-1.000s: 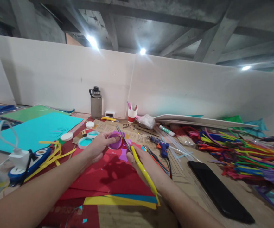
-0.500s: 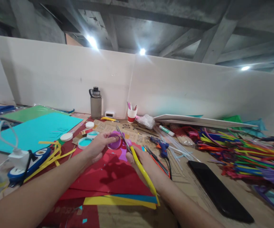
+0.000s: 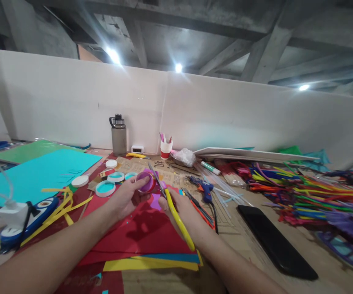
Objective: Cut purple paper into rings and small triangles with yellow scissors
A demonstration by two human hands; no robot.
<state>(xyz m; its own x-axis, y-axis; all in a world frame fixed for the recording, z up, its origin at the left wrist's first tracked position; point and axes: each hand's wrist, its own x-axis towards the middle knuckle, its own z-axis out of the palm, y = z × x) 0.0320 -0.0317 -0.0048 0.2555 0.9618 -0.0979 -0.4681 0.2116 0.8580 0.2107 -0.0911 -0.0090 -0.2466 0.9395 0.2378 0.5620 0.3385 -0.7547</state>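
Note:
My left hand (image 3: 130, 196) is closed on a small round piece with a purple inside (image 3: 144, 184), thumb over its rim. In my right hand (image 3: 180, 208) is a pair of yellow-handled scissors (image 3: 176, 218), blades pointing up and away beside the round piece's right edge. Whether the blades touch it I cannot tell. Purple paper (image 3: 156, 203) shows just below the blades. Beneath both hands lie sheets of red paper (image 3: 139, 241), with yellow paper (image 3: 152, 264) sticking out at the near edge. White round lids with turquoise insides (image 3: 105, 188) sit left of my left hand.
A glue gun (image 3: 206, 191) and black phone (image 3: 276, 241) lie to the right, before a heap of pipe cleaners (image 3: 305, 196). Turquoise board (image 3: 41, 171), yellow strips (image 3: 63, 204) and a power strip (image 3: 31, 224) are left. Behind stand a bottle (image 3: 119, 139) and paper cup (image 3: 166, 149).
The view has swung slightly to the right, so the table things appear further left. Both hands keep their holds, and the round piece is tilted a little differently.

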